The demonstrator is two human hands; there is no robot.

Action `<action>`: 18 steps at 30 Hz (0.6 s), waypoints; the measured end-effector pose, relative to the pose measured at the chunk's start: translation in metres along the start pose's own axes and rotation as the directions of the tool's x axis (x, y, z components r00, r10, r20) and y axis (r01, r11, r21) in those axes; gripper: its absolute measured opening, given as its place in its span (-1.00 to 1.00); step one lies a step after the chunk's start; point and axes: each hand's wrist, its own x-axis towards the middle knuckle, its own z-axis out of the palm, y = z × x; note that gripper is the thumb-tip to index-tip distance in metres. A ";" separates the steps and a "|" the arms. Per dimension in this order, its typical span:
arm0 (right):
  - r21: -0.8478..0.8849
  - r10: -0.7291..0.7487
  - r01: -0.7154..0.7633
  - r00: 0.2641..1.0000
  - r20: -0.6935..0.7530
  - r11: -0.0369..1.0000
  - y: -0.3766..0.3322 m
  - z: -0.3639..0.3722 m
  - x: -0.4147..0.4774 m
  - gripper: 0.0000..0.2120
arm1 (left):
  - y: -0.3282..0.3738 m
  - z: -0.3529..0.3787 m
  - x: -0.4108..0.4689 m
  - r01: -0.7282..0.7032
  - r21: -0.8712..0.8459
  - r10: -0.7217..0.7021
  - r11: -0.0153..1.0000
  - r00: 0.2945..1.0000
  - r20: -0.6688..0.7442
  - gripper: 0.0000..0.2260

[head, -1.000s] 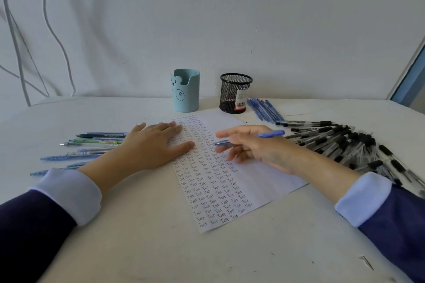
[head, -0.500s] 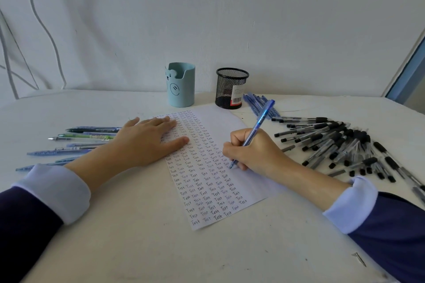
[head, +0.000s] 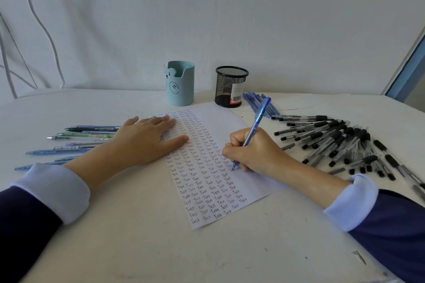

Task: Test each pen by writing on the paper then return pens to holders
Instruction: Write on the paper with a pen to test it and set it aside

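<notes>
White wall and a white table (head: 128, 248) fill the head view. On the table lies a sheet of paper (head: 232, 122), most of it covered with columns of the handwritten word "Test". The left hand (head: 147, 138) lies flat and spread on the paper's upper left part, grasping nothing. The right hand (head: 255, 151) is clenched around a blue pen (head: 255, 126), tilted, its tip touching the paper at the right edge of the written columns. Behind the paper stand a light blue bear-faced pen holder (head: 180, 84) and a black mesh pen holder (head: 230, 86), side by side. Blue pens (head: 253, 103) lie just right of the mesh holder; a heap of black-capped pens (head: 340, 142) spreads further right. Assorted pens (head: 78, 138) lie left of the left hand.
</notes>
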 end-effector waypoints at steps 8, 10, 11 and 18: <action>-0.007 -0.028 0.028 0.999 -0.024 1.000 0.001 0.000 0.000 -0.56 | 0.000 0.001 0.001 -0.002 0.004 0.002 1.000 1.000 -0.006 -0.12; -0.010 -0.032 0.032 0.999 -0.017 0.999 0.001 -0.001 0.000 -0.56 | 0.000 0.000 0.000 -0.001 0.004 0.001 1.000 1.000 -0.004 -0.11; -0.007 -0.035 0.034 0.999 -0.022 0.999 0.002 -0.001 0.001 -0.54 | 0.000 0.000 0.000 0.002 0.002 -0.002 1.000 1.000 -0.002 -0.13; -0.012 -0.032 0.032 0.999 -0.026 0.999 0.002 -0.002 0.001 -0.57 | 0.003 -0.003 -0.001 0.008 0.000 -0.008 1.000 1.000 0.002 -0.17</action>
